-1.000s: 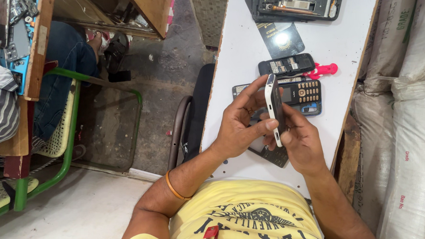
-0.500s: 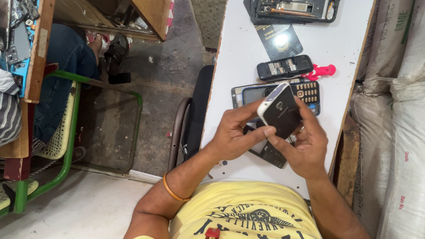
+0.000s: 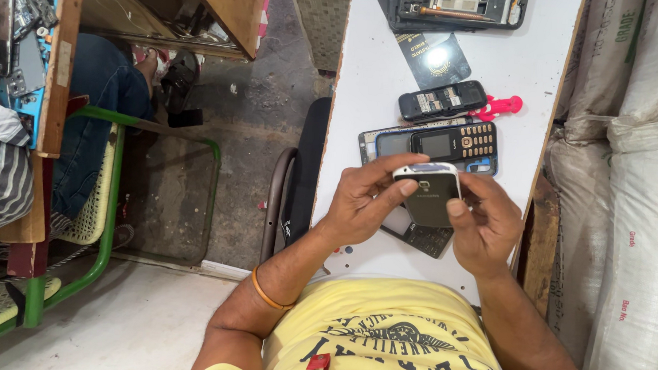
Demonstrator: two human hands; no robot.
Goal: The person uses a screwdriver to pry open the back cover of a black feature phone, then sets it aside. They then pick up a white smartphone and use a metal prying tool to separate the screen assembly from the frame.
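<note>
- Small dark phone (image 3: 428, 196) w/ silver rim sat centre-right of frame, back side up, held above the white table (image 3: 376, 84) between both hands.
- Left hand (image 3: 361, 201) gripped its left end: thumb along the top edge, fingers curled under/around the near-left corner.
- Right hand (image 3: 488, 223) closed on its right side, thumb tip pressed on the lower-right corner of the back, other fingers wrapped behind.
- Phone lay roughly level, long side running left-right; both hands touching it.
- Just beyond the hands, upper-centre: black keypad phone (image 3: 453, 144) w/ gold-coloured keys, lying on a blue-edged phone frame (image 3: 389, 140).
- Further up: black phone body (image 3: 443, 100), back off, insides showing; pink plastic tool (image 3: 496, 107) just beside its right end.
- Above that, a dark card (image 3: 432, 59) w/ bright glare spot; at the top edge a black tray (image 3: 459, 11) of parts.
- Under the hands, partly hidden: dark keypad panel (image 3: 418, 235) flat on table.
- Orange bangle (image 3: 267, 296) on left forearm, lower centre.
- White sacks (image 3: 628, 181) stacked along the right edge of frame.
- Far left: another person seated, striped sleeve (image 3: 1, 181) & blue trousers, on a green-framed chair (image 3: 101, 228).
</note>
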